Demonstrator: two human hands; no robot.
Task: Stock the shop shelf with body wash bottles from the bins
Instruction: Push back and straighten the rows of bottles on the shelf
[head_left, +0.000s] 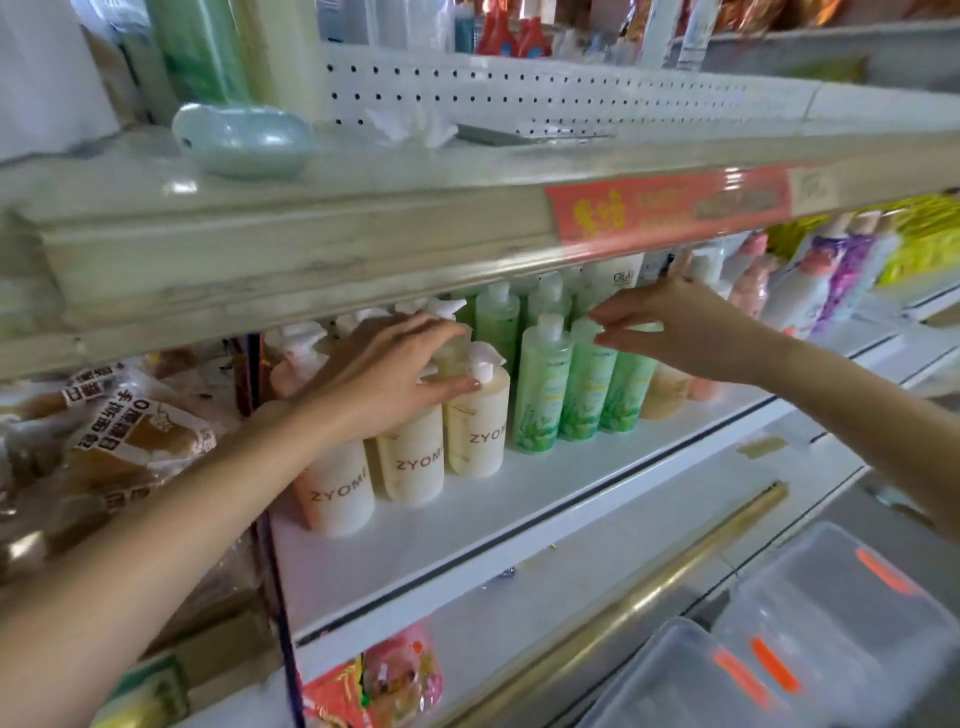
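Note:
Cream ZYOMI pump bottles (478, 426) stand in a row at the left of the white shelf (467, 525). My left hand (384, 374) lies over their tops, its fingers curled round a pump head. To their right stand green body wash bottles (540, 389) with white caps. My right hand (680, 327) hovers over the green row, fingers stretched out and touching the top of one bottle. More green and peach bottles fill the rows behind.
The upper shelf edge (311, 260) with a red price strip (670, 208) hangs low over the bottles. Packaged bread (130, 447) lies at the left. Clear plastic bins (810, 639) with orange marks sit at the lower right. A brass rail (649, 592) runs below the shelf.

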